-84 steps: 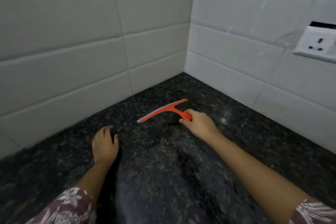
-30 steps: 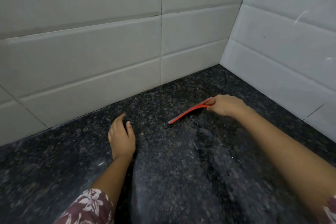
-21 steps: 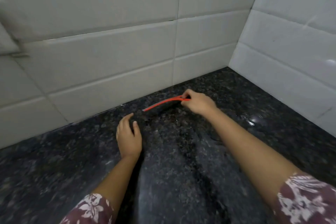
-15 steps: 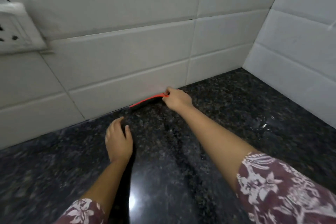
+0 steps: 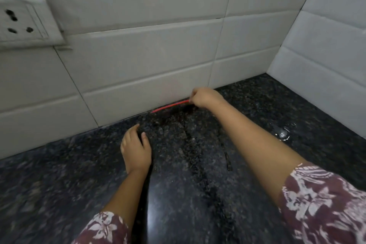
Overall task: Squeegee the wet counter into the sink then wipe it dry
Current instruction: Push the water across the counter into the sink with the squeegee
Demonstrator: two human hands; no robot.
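Note:
My right hand [image 5: 205, 97] grips the handle of the red squeegee [image 5: 170, 106], whose blade lies on the black granite counter [image 5: 59, 174] right at the foot of the tiled back wall. Only the thin red edge of the blade shows; the handle is hidden in my fist. My left hand [image 5: 135, 149] rests flat on the counter, fingers relaxed, a little nearer and to the left of the blade. Dark wet streaks [image 5: 198, 164] run along the counter between my arms. No sink is in view.
White tiled walls [image 5: 138, 65] meet in a corner at the right. A white power socket [image 5: 21, 20] sits on the back wall at upper left. A small puddle of water [image 5: 282, 132] glints on the counter near the right wall.
My right hand has carried the squeegee left and back, from the open counter near the corner to the foot of the back wall. My left hand stays resting on the counter.

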